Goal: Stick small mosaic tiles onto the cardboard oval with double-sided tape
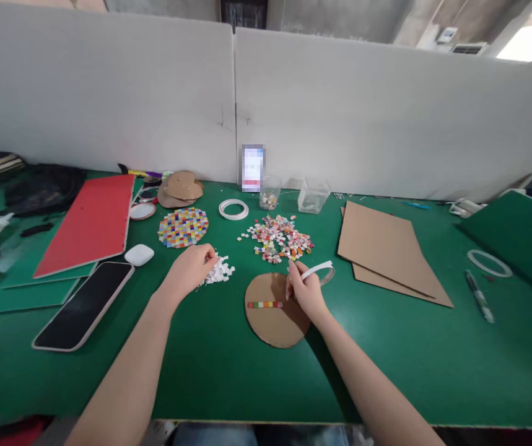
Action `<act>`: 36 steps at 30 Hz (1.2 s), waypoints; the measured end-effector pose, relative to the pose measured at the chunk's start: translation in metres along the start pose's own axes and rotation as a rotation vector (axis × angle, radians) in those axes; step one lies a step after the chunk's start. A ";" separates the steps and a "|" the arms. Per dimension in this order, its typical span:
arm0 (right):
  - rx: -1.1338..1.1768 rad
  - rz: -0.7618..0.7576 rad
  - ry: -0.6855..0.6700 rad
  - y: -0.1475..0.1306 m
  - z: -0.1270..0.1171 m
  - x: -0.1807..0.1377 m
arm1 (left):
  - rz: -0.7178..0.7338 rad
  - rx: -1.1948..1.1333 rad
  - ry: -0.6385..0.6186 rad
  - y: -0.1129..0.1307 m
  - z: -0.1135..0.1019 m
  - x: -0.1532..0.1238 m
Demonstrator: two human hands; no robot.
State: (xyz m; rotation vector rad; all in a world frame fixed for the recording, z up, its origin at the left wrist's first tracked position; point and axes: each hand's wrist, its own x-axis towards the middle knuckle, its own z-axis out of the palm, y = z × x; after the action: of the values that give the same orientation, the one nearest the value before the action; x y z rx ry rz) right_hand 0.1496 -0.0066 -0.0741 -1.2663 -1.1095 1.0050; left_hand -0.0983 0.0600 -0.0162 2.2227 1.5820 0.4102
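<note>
"Left hand?"
"Bent inward over white scraps, left of the cardboard disc; grip impossible to tell."
"Right?"
"Right hand curled round a roll of tape, over the disc's upper right edge. Beyond the disc, a tile pile."
"Risk?"
"Possibly knocking the tile row, on the disc, crooked by dragging tape across."
"Hidden?"
"Part of the disc's edge, beneath the right hand; anything pinched, too small to make out."

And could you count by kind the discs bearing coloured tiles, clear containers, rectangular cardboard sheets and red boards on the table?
Tiled discs: 2 (cardboard disc, mosaic disc)
Clear containers: 2 (cup, box)
Rectangular cardboard sheets: 2 (upper sheet, lower sheet)
Red board: 1
Total: 7
</note>
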 end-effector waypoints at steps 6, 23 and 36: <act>0.061 -0.029 0.063 -0.005 0.000 0.001 | 0.141 0.002 0.088 -0.003 0.000 0.000; 0.129 -0.042 0.029 -0.005 0.005 -0.004 | 0.088 -0.205 0.073 -0.010 0.004 0.000; 0.096 -0.042 -0.002 -0.002 0.009 -0.005 | 0.080 -0.098 0.162 -0.011 0.004 0.000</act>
State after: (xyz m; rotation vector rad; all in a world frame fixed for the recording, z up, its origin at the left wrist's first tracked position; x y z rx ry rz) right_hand 0.1394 -0.0099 -0.0727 -1.1607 -1.0729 1.0163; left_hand -0.1058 0.0628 -0.0250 2.2315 1.5191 0.6913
